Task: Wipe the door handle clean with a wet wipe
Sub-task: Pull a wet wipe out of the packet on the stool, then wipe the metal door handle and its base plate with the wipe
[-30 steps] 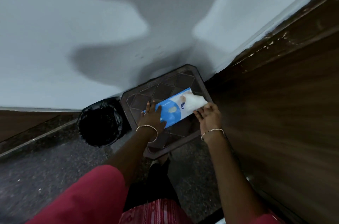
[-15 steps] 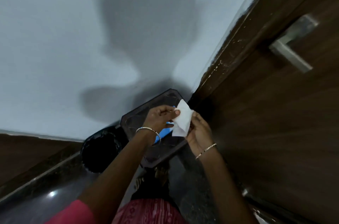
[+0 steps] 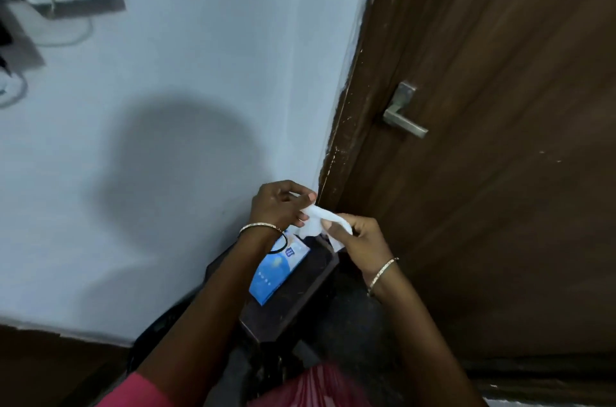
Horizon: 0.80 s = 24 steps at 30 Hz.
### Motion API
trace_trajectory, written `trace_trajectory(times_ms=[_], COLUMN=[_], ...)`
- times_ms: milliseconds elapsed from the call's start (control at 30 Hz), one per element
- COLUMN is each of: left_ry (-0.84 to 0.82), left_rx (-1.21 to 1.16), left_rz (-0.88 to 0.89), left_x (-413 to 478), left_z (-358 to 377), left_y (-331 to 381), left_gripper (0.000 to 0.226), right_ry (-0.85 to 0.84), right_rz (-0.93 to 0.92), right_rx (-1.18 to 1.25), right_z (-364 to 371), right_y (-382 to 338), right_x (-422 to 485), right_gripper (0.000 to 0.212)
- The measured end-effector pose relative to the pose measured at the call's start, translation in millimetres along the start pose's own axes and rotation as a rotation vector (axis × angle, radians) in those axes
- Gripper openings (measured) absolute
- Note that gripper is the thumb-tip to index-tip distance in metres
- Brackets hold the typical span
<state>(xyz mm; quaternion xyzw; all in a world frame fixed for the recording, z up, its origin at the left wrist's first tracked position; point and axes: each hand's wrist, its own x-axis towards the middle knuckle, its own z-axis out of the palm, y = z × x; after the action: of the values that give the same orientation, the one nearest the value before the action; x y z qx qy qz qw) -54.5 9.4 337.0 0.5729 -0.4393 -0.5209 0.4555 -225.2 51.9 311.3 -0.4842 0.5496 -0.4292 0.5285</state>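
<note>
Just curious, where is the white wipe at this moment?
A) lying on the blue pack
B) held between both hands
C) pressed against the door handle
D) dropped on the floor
B: the left hand and the right hand each pinch the white wipe, which is well below the door handle and not touching it.

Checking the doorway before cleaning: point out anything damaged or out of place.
The door's left edge by the wall looks scuffed, with pale flecks and a ragged paint line. The door handle looks intact.
</note>
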Motion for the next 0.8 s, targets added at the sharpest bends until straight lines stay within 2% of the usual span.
trace_trajectory(times_ms=[67, 200, 267, 433, 533, 633, 700, 800], left_ry=[-0.051, -0.123, -0.118, -0.135, -0.196, -0.284, -0.37, -0.461], left_rx=[-0.01, 0.015, 0.033, -0.074, -0.06, 0.047, 0.147, 0.237], left_rz=[-0.011, -0.017, 0.005, -0.026, -0.057, -0.102, -0.136, -0.178], left_x=[-1.2, 3.7, 9.5, 33.1, 53.7, 76.0, 91.4, 112.7], left_z=[3.4, 15.0, 24.9, 45.8, 53.1, 63.9, 73.7, 88.2], left_y=[11.1, 24.7, 28.8, 30.9, 27.5, 24.1, 23.5, 25.1], left_gripper=[0.008, 0.032, 0.033, 0.023, 0.029, 0.037, 0.038, 0.039], right_ry=[-0.074, -0.105, -0.079, 0.129, 0.224, 0.346, 0.387, 0.451], right_rz=[0.077, 0.224, 0.274, 0.417, 0.473, 0.565, 0.624, 0.569], right_rx=[0.095, 0.381, 0.528, 0.71, 0.848, 1.004, 1.011, 0.979], right_z=[-8.8, -26.4, -32.4, -45.0, -59.2, -76.5, -86.0, -96.1], right_y=[-13.3, -35.2, -43.0, -50.1, -59.8, -65.7, -63.8, -56.6], right_x=[-11.1, -19.5, -16.6, 9.2, 33.3, 59.5, 75.6, 95.1], right_gripper=[0.021, 0.043, 0.041, 0.039, 0.033, 0.033, 0.038, 0.038])
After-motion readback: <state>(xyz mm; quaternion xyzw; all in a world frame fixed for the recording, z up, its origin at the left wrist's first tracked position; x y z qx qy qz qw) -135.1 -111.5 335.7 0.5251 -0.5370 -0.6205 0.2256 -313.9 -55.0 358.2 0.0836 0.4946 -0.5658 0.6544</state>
